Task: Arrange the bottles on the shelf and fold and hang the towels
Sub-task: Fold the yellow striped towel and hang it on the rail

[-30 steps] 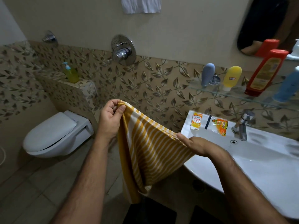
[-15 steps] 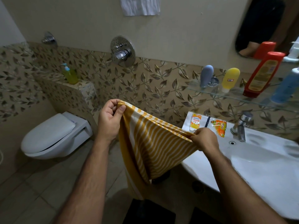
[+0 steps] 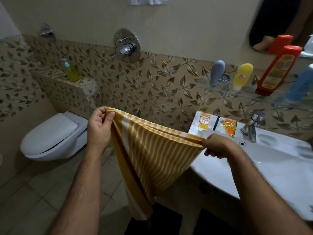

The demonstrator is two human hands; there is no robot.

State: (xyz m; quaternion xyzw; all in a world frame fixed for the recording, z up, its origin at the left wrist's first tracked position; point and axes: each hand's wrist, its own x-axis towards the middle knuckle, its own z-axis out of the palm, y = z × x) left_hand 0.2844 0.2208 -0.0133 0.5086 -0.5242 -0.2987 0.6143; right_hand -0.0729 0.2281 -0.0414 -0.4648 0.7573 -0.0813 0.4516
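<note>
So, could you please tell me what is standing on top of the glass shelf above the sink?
On the glass shelf stand a grey bottle, a yellow bottle, a red bottle and a blue bottle. The frame edge cuts off whatever sits further right.

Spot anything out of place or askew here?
Two sachets lie loose on the sink rim beside the tap, not on the shelf. The red bottle leans. Nothing spilled or damaged.
</note>
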